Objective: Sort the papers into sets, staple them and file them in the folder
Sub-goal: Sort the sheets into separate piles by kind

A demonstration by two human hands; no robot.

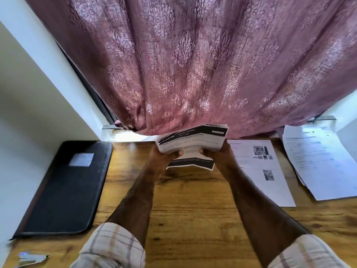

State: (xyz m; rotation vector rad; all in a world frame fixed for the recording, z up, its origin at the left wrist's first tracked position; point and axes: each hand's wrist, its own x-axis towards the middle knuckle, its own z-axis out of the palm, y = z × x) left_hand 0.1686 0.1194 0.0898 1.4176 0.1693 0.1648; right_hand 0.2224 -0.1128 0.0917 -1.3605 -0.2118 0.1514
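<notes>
Nearest, at the desk (193, 209) corner: stapler (32, 258), untouched. Further left: black folder (65, 188), closed. Mid-desk, raised: bundle of papers (193, 139), left hand (164, 158) and right hand (216, 153) each a grip pinching its lower edge. Likely trouble: buckled sheets slipping, misaligned sets. Beyond right: sorted sheets (260, 167), loose pile (318, 163), easily mixed.

**Counts of things on the wooden desk**

Two hands are seen: a left hand (164, 157) and a right hand (218, 153). One bundle of papers (193, 141), one single sheet (258, 171), one loose pile of sheets (318, 165), one black folder (65, 188), one stapler (32, 258) and one curtain (193, 64) are counted.
</notes>
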